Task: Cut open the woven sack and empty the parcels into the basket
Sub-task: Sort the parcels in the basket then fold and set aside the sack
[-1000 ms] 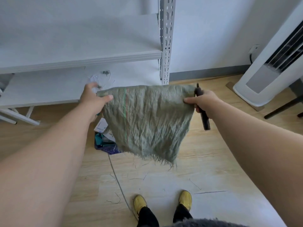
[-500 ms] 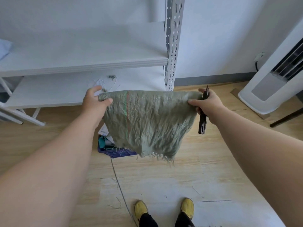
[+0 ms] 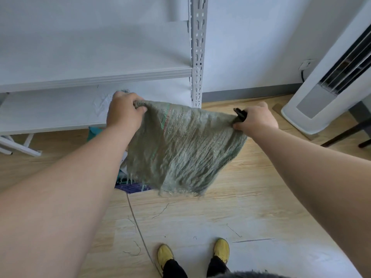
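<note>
We hold the limp grey-green woven sack [image 3: 180,149] by its upper edge at the centre of view, frayed cut end hanging down, so that anything left inside would drop out. It looks flat and slack, so we judge it emptied or nearly so. Our left hand [image 3: 124,111], at ten o'clock from the sack's middle, has its fingers curled over a bunched corner. Our right hand [image 3: 255,119], at two o'clock, pinches the opposite corner while also gripping the black-handled cutter [image 3: 240,114], kept in the fist rather than put down. Directly beneath the sack's left half, at seven o'clock, sits the dark blue slotted plastic basket [image 3: 130,187], mostly hidden by cloth and forearm; teal and white parcels [image 3: 94,133] peek out beside the left wrist. Beyond stand the white metal shelving unit [image 3: 197,57], the pale wooden floor [image 3: 200,217] strewn with loose threads, and a white tower air conditioner [image 3: 321,93] at three o'clock.
</note>
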The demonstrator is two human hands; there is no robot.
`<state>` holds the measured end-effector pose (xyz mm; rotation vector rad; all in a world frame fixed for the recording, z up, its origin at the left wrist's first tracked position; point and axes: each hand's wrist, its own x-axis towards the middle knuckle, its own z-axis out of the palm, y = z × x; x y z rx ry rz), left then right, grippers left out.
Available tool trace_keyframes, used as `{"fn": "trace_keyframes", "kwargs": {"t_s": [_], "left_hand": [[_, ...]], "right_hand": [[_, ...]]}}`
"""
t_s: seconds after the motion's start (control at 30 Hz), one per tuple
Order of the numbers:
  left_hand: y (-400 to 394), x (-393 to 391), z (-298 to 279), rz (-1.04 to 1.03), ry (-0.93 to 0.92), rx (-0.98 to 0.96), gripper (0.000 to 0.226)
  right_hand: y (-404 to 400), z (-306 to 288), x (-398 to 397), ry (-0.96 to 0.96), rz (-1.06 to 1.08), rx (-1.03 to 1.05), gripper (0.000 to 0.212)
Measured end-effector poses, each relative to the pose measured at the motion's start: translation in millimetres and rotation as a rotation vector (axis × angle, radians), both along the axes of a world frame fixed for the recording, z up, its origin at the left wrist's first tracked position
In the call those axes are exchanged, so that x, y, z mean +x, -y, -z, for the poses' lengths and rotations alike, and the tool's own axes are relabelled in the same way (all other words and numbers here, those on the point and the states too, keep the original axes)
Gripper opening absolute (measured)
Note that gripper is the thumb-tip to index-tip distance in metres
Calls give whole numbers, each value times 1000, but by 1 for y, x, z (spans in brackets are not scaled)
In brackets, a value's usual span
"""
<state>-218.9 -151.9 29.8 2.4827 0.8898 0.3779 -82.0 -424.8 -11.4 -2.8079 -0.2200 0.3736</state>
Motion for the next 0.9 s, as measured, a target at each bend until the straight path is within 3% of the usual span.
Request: {"fn": "trace_keyframes", "kwargs": {"t_s": [0.1,0.2,0.27,0.3,0.4,0.5,0.6,0.7,0.8,0.9], "left_hand": [[32,42,-11,151,12,-13,24],[63,83,-21,273,-13,-13,23],[83,107,-28,319,1,-23,23],[92,119,-31,344,4,-31,23],[118,149,-35,427,57,-79,25],[142,164,-23,488,154,-255,58],[159,167,17,484,-40,-400,86],[170,166,60,475,-193,-616,81],[180,166,90,321,-257,-1028,69],[181,176,109,270,-318,-1356,86]], "right_hand": [[10,-7,7,49,-133,253,59],[13,-18,-2,-84,-202,500,76],[21,-13,-5,-99,-196,495,78],[27,-8,-2,-75,-178,439,72],[49,-5,17,-75,-68,334,21],[66,-6,44,-225,91,504,15],[79,-5,74,-404,498,704,9],[93,0,109,-625,786,848,14],[103,-3,143,-674,951,955,20],[102,-11,171,-686,1003,977,32]]}}
